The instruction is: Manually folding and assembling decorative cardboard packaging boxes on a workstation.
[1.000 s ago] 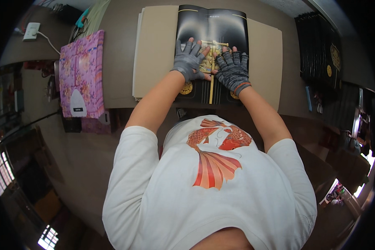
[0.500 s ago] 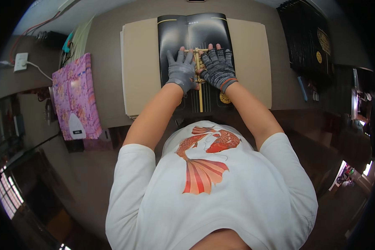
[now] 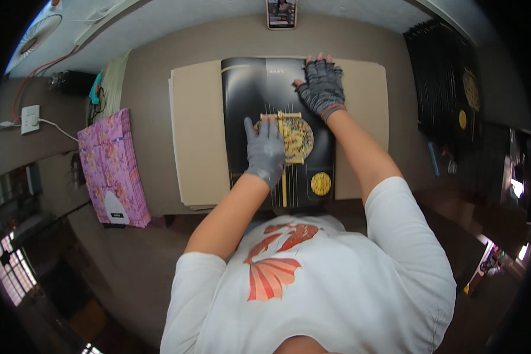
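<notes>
A glossy black printed sheet [image 3: 245,88] with gold lines, a round dragon emblem [image 3: 298,140] and a small gold seal [image 3: 321,184] lies on a stack of tan card sheets [image 3: 199,135]. My left hand [image 3: 265,150], in a light grey glove, presses flat on the sheet beside the emblem, fingers stretched out. Near the sheet's upper right edge rests my right hand [image 3: 323,87], in a dark mottled glove with bare fingertips and an orange cuff band. Its fingers reach forward and the thumb points left. Neither hand grips anything.
A phone [image 3: 281,14] stands beyond the stack. Pink flowered folded fabric [image 3: 113,171] lies at the left, near a white power socket [image 3: 30,118]. Several black gold-printed pieces [image 3: 445,88] are piled at the right, with a blue slim object [image 3: 433,159] below them.
My right hand has moved forward from the emblem to the sheet's upper right edge. The left stays beside the emblem. The view has shifted, bringing more of the phone into sight.
</notes>
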Motion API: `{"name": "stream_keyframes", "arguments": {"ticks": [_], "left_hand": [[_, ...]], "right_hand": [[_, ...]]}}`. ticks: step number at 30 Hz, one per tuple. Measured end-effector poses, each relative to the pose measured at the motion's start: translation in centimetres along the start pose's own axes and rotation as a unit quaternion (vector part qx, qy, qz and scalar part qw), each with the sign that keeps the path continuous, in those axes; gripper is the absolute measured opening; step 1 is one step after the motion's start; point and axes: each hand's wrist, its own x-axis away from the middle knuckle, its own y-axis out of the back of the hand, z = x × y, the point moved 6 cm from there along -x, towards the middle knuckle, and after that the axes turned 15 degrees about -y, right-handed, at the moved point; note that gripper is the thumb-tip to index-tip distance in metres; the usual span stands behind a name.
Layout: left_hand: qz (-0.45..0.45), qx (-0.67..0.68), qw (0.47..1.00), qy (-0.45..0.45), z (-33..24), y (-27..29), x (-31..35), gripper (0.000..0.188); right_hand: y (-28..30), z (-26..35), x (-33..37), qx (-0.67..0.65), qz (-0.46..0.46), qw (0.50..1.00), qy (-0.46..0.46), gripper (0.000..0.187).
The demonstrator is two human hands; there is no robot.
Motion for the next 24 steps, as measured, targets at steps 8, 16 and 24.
{"name": "stream_keyframes", "arguments": {"ticks": [8,16,24], "left_hand": [[-0.009,0.008,1.000,-0.026,-0.9,0.1,-0.1,0.066],[-0.021,-0.046,0.998,-0.023,0.1,-0.8,-0.2,0.087],[-0.041,-0.002,0.997,-0.061,1.8,-1.0,1.0,0.113]], "right_hand": [[0.1,-2.2,-10.1,0.001,-0.010,0.999,-0.043,0.079],[4.8,-2.1,15.1,-0.037,0.103,0.968,0.225,0.085],[6.6,-4.7,29.6,-0.080,0.114,0.948,0.286,0.076]]}}
